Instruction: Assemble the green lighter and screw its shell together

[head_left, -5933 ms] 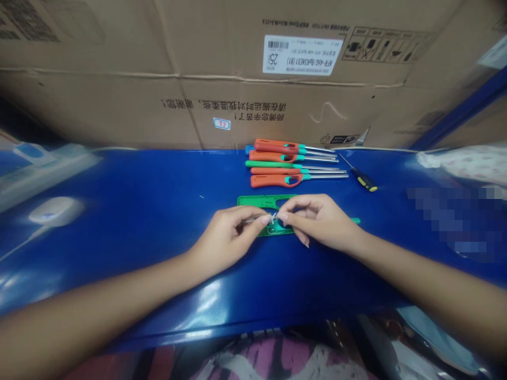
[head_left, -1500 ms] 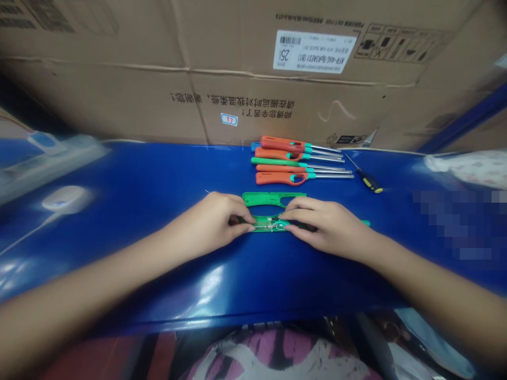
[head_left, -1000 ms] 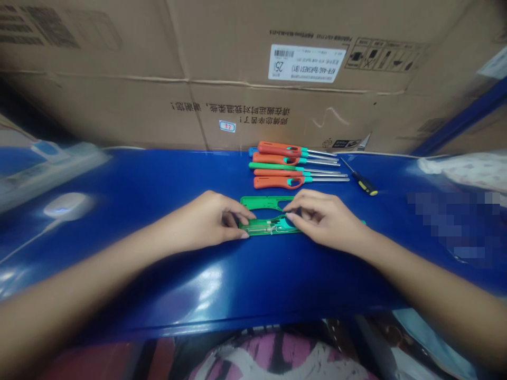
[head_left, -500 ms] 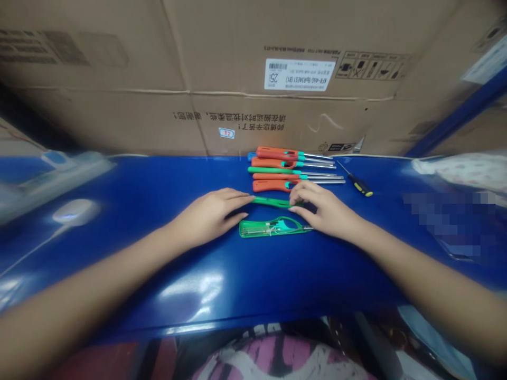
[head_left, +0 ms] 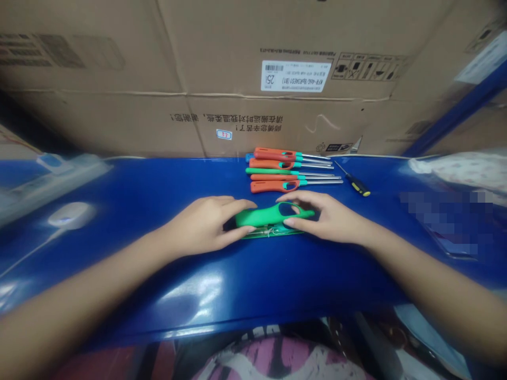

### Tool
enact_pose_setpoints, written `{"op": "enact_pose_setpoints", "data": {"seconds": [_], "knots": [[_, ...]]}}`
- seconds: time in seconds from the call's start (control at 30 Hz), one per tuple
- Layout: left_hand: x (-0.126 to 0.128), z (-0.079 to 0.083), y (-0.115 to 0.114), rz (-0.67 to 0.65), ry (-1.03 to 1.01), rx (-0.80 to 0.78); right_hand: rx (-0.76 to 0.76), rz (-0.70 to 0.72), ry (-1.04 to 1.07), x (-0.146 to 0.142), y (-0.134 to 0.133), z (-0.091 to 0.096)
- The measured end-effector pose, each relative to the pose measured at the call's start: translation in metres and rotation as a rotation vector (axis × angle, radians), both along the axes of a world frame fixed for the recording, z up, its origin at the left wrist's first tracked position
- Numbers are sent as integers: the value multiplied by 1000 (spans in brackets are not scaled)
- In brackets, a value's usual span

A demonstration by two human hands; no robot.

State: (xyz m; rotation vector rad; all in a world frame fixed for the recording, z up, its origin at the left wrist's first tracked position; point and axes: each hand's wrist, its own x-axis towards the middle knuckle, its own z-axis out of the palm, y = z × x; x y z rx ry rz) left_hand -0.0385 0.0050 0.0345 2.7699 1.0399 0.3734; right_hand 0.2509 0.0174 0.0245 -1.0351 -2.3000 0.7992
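Your left hand (head_left: 204,224) and right hand (head_left: 325,221) meet over a green utility lighter body at the middle of the blue workbench (head_left: 158,285). Its upper green shell (head_left: 269,215) lies on top of the lower green shell (head_left: 273,233), with small metal parts showing along the seam.

Your left fingers (head_left: 241,207) are pressed together and curve over the shell's left end, with the thumb along the near edge. Your right fingers (head_left: 295,196) are slightly spread along the far edge, the thumb at the near side, so the two hands pinch the shells together.

The halves look matched but not fully closed, since a thin gap seems to remain at the seam. You cannot tell from this view whether any clip has caught, and no fastening shows.

Behind your hands, the row of utility lighters (head_left: 273,171) looks assembled: four orange, one green, steel nozzles pointing right. A yellow-and-black screwdriver (head_left: 357,185) lies just beyond them. This green body is the one piece that looks unfinished.
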Motion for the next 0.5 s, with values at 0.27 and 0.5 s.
{"op": "enact_pose_setpoints", "data": {"seconds": [0.27,0.5], "knots": [[1,2,-1,-76,14,-48,171,181,-140,1,1,-2],[2,-3,-2,-48,81,-32,243,192,-176,-1,1,-7]]}}
